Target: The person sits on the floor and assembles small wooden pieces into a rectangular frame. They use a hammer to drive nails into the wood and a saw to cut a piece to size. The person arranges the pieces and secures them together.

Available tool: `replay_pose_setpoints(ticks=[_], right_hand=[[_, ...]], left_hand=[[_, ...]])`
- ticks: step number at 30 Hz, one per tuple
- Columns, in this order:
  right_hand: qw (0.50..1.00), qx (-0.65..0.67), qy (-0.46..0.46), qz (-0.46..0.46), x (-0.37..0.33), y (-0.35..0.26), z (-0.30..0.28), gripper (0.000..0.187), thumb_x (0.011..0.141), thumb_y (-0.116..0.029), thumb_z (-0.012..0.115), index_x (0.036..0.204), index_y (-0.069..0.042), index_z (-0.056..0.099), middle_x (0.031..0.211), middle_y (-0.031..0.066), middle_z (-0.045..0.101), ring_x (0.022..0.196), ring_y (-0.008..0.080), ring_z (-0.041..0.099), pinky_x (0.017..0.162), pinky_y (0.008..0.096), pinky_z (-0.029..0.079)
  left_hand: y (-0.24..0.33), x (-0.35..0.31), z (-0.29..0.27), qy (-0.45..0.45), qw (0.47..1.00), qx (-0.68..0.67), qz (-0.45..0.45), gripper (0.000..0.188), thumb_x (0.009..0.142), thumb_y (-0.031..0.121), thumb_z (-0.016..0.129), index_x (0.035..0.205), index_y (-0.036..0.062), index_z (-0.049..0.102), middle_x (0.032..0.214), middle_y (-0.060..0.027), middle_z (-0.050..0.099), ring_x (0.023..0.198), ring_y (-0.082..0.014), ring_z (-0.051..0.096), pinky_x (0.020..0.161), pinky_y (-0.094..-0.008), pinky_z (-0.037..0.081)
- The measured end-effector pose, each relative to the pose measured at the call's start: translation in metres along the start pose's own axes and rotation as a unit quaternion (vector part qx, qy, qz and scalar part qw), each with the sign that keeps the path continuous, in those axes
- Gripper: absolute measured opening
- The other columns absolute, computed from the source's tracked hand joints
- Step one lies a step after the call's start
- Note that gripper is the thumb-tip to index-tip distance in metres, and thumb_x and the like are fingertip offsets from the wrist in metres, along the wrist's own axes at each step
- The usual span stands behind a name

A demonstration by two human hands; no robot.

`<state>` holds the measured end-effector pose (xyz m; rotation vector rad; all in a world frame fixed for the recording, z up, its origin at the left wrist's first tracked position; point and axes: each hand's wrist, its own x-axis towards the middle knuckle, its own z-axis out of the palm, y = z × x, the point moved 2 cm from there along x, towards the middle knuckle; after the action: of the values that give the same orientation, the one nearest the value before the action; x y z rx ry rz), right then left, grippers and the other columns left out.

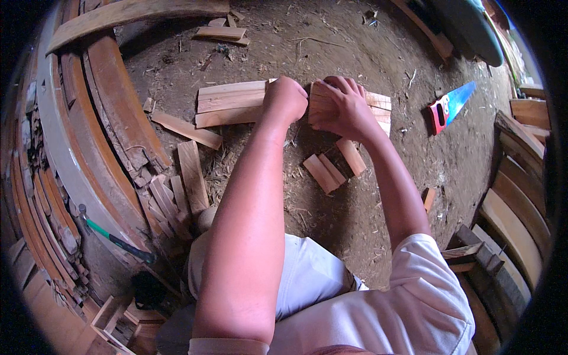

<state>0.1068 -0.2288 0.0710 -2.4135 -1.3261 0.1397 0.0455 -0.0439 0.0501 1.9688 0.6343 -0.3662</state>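
My left hand (286, 100) is closed at the right end of a row of pale wooden slats (229, 105), which lie side by side on the dirt floor. Its fingertips are hidden behind the knuckles. Across a narrow gap, my right hand (343, 109) grips a second group of short wooden boards (379, 107), thumb on the near side and fingers over the far side. The cut ends of this group line up toward the left hand. Just below the right hand are small wood blocks (324, 173) and another short block (351, 157).
A handsaw (448, 108) with a red and blue blade lies at right. Long planks (109, 89) and a green-handled hammer (115, 238) are at left. Curved timber pieces (515, 207) are stacked at right. Loose offcuts (187, 129) lie around the slats.
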Motion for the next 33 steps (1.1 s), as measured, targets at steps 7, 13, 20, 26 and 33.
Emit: replay_pose_setpoints(ticks=[7,13,20,26,33], right_hand=[[1.0,-0.02,-0.02,-0.004,0.001,0.001,-0.001,0.095,0.062,-0.051,0.094,0.144,-0.015,0.064,0.136,0.0118,0.059,0.131,0.0368,0.052,0.113,0.0531,0.042],[1.0,-0.021,-0.016,-0.003,-0.003,0.007,-0.001,0.092,0.062,-0.05,0.095,0.142,-0.015,0.065,0.136,0.0091,0.059,0.13,0.0352,0.053,0.112,0.0516,0.042],[0.999,-0.016,-0.035,-0.003,-0.001,0.002,-0.008,0.112,0.06,-0.046,0.097,0.156,-0.011,0.051,0.139,0.0157,0.057,0.132,0.0391,0.051,0.117,0.0519,0.041],[1.0,-0.007,-0.013,-0.006,-0.005,0.005,-0.003,0.127,0.061,-0.052,0.096,0.165,-0.011,0.035,0.141,0.0179,0.056,0.134,0.0405,0.051,0.116,0.0532,0.039],[1.0,0.004,0.002,-0.02,-0.007,-0.001,-0.009,0.134,0.059,-0.057,0.096,0.167,-0.012,0.031,0.151,0.0186,0.054,0.139,0.0413,0.051,0.119,0.0533,0.037]], left_hand=[[-0.004,0.002,0.006,-0.006,0.999,-0.027,0.024,0.016,0.091,-0.002,0.074,0.107,-0.0047,0.077,0.096,-0.0186,0.08,0.08,-0.0237,0.079,0.073,-0.0349,0.064],[0.009,-0.009,0.012,0.05,0.991,0.088,0.087,0.018,0.089,0.003,0.077,0.104,-0.0064,0.075,0.093,-0.0181,0.079,0.079,-0.0239,0.078,0.072,-0.0373,0.064],[-0.002,0.01,0.0,-0.005,1.0,-0.01,0.027,0.021,0.092,0.0,0.068,0.112,-0.0072,0.072,0.094,-0.0176,0.079,0.081,-0.023,0.079,0.069,-0.0346,0.063],[0.028,0.002,-0.022,0.064,0.997,-0.04,0.036,0.018,0.097,0.014,0.071,0.102,-0.0033,0.074,0.09,-0.013,0.079,0.077,-0.0193,0.077,0.069,-0.0329,0.059],[0.062,-0.013,-0.041,0.12,0.988,-0.065,0.075,0.03,0.1,0.028,0.072,0.098,-0.0023,0.075,0.089,-0.0112,0.079,0.075,-0.0171,0.075,0.074,-0.0349,0.058]])
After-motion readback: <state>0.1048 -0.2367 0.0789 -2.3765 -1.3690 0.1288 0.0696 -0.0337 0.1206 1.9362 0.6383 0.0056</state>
